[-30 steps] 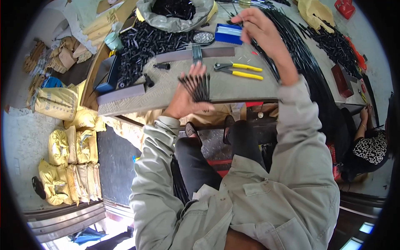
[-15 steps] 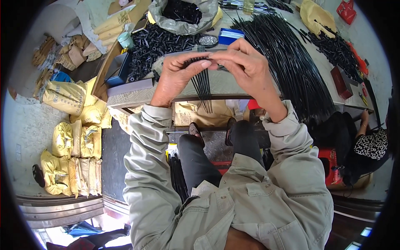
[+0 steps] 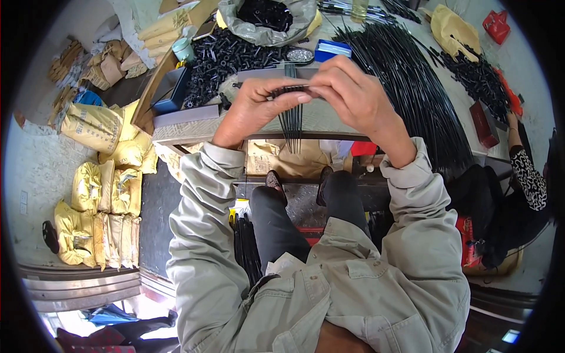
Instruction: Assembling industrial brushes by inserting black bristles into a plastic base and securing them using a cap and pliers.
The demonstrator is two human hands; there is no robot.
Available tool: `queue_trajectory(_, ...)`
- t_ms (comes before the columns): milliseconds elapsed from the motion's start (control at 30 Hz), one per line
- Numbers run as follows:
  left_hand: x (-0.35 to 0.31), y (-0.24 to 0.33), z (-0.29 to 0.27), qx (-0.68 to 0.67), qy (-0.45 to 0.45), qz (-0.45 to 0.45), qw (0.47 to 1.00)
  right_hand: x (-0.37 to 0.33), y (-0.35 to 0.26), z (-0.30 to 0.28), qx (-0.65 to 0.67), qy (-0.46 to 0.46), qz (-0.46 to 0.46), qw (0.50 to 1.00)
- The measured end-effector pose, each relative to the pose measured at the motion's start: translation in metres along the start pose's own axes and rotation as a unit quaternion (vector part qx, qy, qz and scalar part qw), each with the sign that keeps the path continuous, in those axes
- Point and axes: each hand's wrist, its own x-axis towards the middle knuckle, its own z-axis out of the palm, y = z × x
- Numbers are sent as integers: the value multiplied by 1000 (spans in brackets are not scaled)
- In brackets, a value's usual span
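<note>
My left hand [image 3: 252, 110] is closed, thumb against fingers, on a bundle of thin black rods [image 3: 291, 130]. The rods sit side by side in a row and hang down past the table's front edge; small dark pieces [image 3: 288, 90] line up between thumb and fingers. My right hand [image 3: 359, 97] meets the right end of that row, its fingers pinched together and slightly blurred. What those fingertips hold is hidden. Both hands are raised above the near edge of the table [image 3: 329, 125].
Small black tubular parts [image 3: 226, 62] heap at the table's left, beside a grey sack [image 3: 268, 32]. A blue box [image 3: 332, 50] stands behind my hands. Many long black rods [image 3: 400, 88] lie on the right. Beyond them, a co-worker's patterned sleeve [image 3: 528, 176] reaches toward another pile of black parts [image 3: 479, 73].
My right hand has shifted slightly right and down, its fingers more curled. The rods hang straighter. At the right, the co-worker's arm has stretched forward to the table.
</note>
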Motion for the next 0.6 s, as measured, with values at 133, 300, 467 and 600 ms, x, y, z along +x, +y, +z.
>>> queue_trajectory(133,-4,-7,-8,99,-12,28,995,7,-2,-8,-24,-72,-57,995)
queue_trajectory(300,-7,-13,-12,176,4,88,980,12,-13,3,48,-59,-9,997)
queue_trajectory(467,-9,-18,-12,147,32,121,981,18,-20,1,-24,-92,-22,995)
queue_trajectory(600,-10,-21,-11,135,50,138,980,18,-19,6,5,-77,-6,997)
